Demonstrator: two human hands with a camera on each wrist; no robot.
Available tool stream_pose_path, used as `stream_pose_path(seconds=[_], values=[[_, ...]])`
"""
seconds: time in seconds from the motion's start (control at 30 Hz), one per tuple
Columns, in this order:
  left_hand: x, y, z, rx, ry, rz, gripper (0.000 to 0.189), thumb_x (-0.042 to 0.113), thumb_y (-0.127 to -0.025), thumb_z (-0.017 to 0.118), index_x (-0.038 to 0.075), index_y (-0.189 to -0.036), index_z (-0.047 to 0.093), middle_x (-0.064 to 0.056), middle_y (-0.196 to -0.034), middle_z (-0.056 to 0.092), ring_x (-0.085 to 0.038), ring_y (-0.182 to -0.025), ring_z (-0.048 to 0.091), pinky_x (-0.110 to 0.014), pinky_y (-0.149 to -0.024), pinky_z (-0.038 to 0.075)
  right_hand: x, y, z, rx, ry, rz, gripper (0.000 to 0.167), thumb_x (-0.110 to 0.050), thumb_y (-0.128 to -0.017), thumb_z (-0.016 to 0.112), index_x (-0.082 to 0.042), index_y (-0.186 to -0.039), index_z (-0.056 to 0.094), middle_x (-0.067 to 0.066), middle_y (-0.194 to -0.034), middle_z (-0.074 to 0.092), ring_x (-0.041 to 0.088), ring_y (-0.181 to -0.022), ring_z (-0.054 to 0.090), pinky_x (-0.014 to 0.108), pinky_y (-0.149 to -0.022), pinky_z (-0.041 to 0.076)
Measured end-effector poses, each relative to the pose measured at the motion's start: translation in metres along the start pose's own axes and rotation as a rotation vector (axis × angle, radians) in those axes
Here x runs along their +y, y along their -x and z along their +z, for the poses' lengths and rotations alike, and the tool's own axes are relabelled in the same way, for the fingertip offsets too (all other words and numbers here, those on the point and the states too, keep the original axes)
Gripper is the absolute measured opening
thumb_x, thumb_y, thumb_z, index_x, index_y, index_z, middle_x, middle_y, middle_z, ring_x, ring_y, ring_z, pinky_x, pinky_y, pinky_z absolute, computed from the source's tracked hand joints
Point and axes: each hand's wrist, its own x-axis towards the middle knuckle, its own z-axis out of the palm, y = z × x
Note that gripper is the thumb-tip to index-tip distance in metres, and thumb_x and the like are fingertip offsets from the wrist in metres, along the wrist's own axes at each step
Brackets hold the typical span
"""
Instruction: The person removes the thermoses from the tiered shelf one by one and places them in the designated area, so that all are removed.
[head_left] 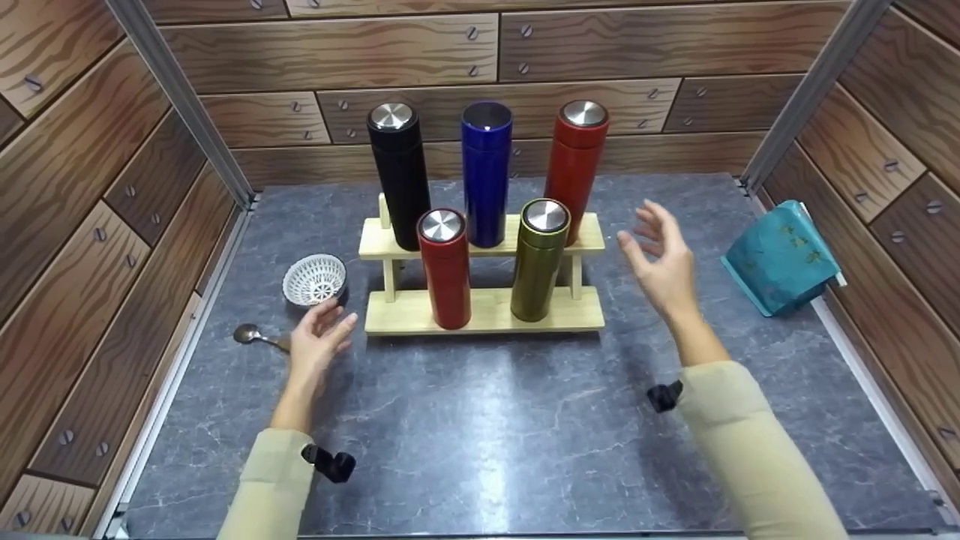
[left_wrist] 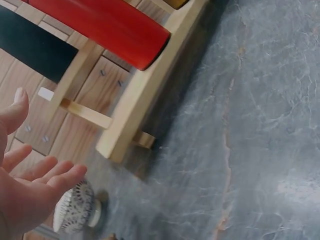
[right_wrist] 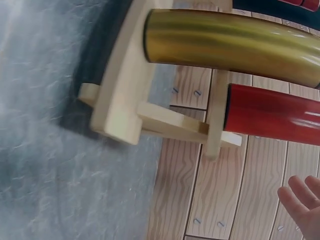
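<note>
Grey marbled tabletop: 1 wood rack w/ 5 flasks, prob. rigid, slick, best held mid-body; L hand & R hand empty, fingers relaxed.

Black cylindrical flask, blue cylindrical flask, far red cylindrical flask, near red cylindrical flask, olive-gold cylindrical flask; dark-patterned white bowl.

Left arm and right arm extended, well apart; left hand loosely curved; right hand farther forward, thumb spread from fingers.
</note>
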Motion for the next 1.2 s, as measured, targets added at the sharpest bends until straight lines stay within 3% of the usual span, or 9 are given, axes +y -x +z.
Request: stream_pose_path(seconds=[0.13,0.33,0.57,0.77,1.03,1.2], values=[[-0.011,-0.004,0.004,0.018,0.009,-0.031,0.048,0.005,-0.086,0.065,-0.001,-0.13,0.046,-0.019,-0.127,0.05,-0.022,-0.108,0.053,-0.04,-0.082,0.054,-0.012,-0.014,0.005,-0.009,-0.127,0.064,0.052,-0.011,-0.088,0.064,-0.001,-0.134,0.042,0.013,-0.124,0.054,0.026,-0.107,0.054,0.037,-0.092,0.048],[-0.03,-0.008,0.01,0.016,0.067,-0.064,0.051,0.003,-0.086,0.064,-0.002,-0.132,0.042,-0.023,-0.132,0.044,-0.026,-0.114,0.049,-0.052,-0.092,0.046,-0.033,-0.029,0.013,0.008,-0.146,0.13,0.051,-0.009,-0.088,0.062,0.006,-0.132,0.041,0.023,-0.122,0.053,0.032,-0.106,0.054,0.032,-0.089,0.049],[-0.047,-0.016,0.015,0.026,0.117,-0.101,0.058,0.004,-0.085,0.065,-0.002,-0.136,0.038,-0.023,-0.134,0.043,-0.026,-0.113,0.049,-0.051,-0.091,0.047,-0.013,-0.049,0.02,0.038,-0.181,0.162,0.054,-0.01,-0.086,0.064,0.005,-0.132,0.041,0.024,-0.123,0.051,0.036,-0.108,0.052,0.035,-0.091,0.049],[-0.06,-0.024,0.018,-0.02,0.141,-0.129,0.062,0.003,-0.084,0.067,-0.003,-0.137,0.036,-0.025,-0.133,0.041,-0.028,-0.112,0.048,-0.05,-0.086,0.05,0.014,-0.06,0.036,0.025,-0.293,0.192,0.061,-0.013,-0.084,0.069,0.0,-0.135,0.038,0.02,-0.125,0.05,0.034,-0.114,0.049,0.035,-0.099,0.042],[-0.074,-0.03,0.028,-0.023,0.249,-0.135,0.061,-0.006,-0.081,0.066,-0.001,-0.135,0.039,-0.022,-0.129,0.046,-0.019,-0.095,0.058,-0.048,-0.085,0.052,0.002,-0.07,0.048,-0.034,-0.357,0.184,0.074,-0.01,-0.078,0.074,0.002,-0.138,0.033,0.021,-0.129,0.046,0.035,-0.117,0.046,0.038,-0.102,0.039],[-0.076,-0.033,0.027,-0.017,0.32,-0.15,0.065,-0.009,-0.082,0.064,0.002,-0.139,0.035,-0.02,-0.127,0.046,-0.017,-0.087,0.061,-0.046,-0.082,0.053,0.002,-0.079,0.059,-0.062,-0.375,0.172,0.078,-0.011,-0.073,0.079,-0.006,-0.138,0.036,0.016,-0.129,0.047,0.029,-0.115,0.047,0.038,-0.1,0.039]])
